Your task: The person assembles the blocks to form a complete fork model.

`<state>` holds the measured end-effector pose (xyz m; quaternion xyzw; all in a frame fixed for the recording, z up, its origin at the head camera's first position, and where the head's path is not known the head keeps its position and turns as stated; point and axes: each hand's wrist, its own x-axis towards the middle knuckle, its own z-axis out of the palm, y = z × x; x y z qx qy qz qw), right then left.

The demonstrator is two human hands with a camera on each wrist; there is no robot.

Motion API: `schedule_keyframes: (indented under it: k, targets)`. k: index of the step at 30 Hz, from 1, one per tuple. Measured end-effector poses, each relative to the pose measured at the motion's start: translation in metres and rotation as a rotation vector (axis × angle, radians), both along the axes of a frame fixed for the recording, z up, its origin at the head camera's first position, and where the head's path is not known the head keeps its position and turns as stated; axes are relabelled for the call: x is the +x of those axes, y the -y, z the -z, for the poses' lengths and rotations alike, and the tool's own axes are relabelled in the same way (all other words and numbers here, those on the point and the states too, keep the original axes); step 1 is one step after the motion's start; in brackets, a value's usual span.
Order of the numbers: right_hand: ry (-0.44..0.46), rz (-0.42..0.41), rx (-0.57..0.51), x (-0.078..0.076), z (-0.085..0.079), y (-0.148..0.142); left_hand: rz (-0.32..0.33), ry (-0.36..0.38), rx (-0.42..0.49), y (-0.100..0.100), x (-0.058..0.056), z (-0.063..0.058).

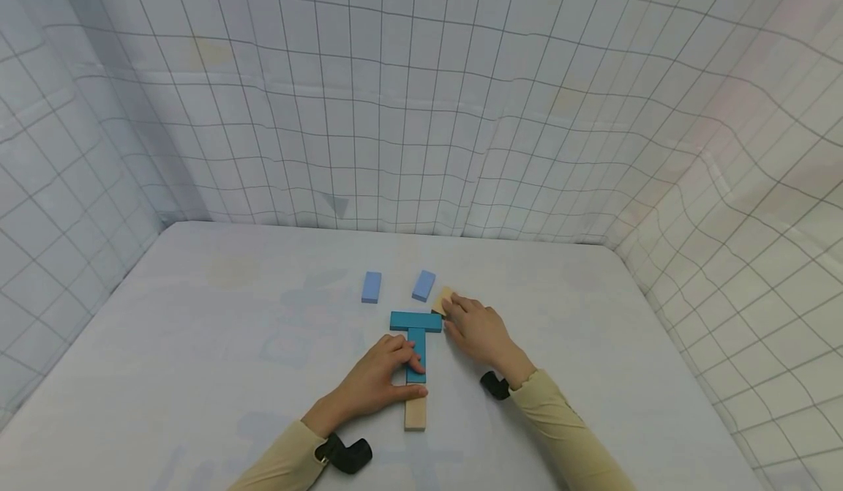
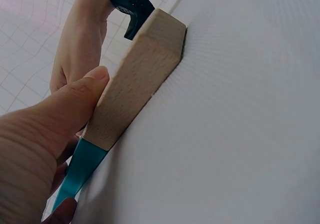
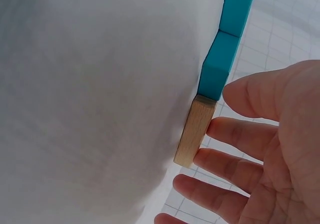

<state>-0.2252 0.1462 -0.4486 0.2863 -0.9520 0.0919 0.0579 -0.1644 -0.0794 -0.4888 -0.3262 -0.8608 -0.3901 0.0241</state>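
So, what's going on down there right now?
A person is working with blocks on a white table. The left hand rests over the teal stem block, its thumb on the near wooden block in line with it. The right hand touches an angled wooden block by the right end of the teal crossbar block, which sits across the stem's far end. Two light blue blocks lie farther back.
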Motion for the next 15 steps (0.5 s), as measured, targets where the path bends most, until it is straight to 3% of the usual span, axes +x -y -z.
schedule_keyframes:
  k: [15]
  targets:
    - [-0.002,0.002,-0.032,-0.0022,-0.0002,0.0004,0.003,-0.018,0.006,0.0004,-0.0005,0.0005]
